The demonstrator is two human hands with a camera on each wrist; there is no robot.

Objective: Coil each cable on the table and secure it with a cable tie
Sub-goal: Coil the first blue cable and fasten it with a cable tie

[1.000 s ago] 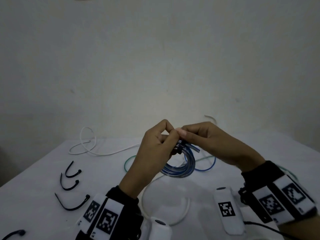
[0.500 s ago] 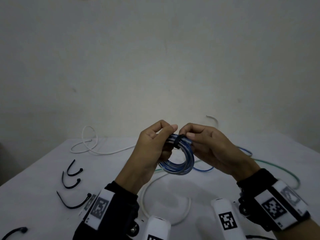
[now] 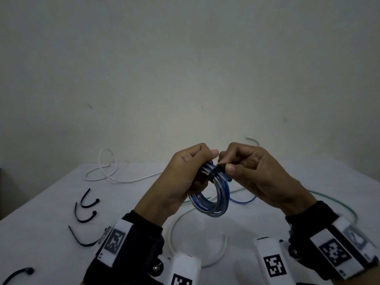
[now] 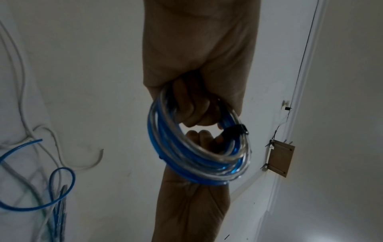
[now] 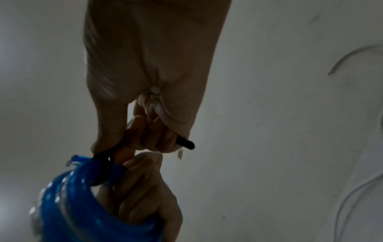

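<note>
A coil of blue and clear cable (image 3: 216,196) hangs in the air above the white table (image 3: 51,206). My left hand (image 3: 185,171) grips the coil's upper left side, its fingers curled through the loop (image 4: 192,111). A black cable tie (image 3: 216,171) wraps the top of the coil (image 4: 236,131). My right hand (image 3: 246,167) pinches the tie's tail between thumb and curled fingers, and the tail's end (image 5: 184,144) sticks out past the fingers.
Three loose black cable ties (image 3: 88,200) lie at the left of the table, and a further one (image 3: 18,274) near the front left corner. White cable (image 3: 107,171), thin blue cable (image 3: 242,200), green cable (image 3: 333,200) and a white loop (image 3: 197,243) lie spread around.
The hands have risen slightly and turned the coil more upright. The right hand's fingers have curled tighter round the tie's tail at the coil's top.
</note>
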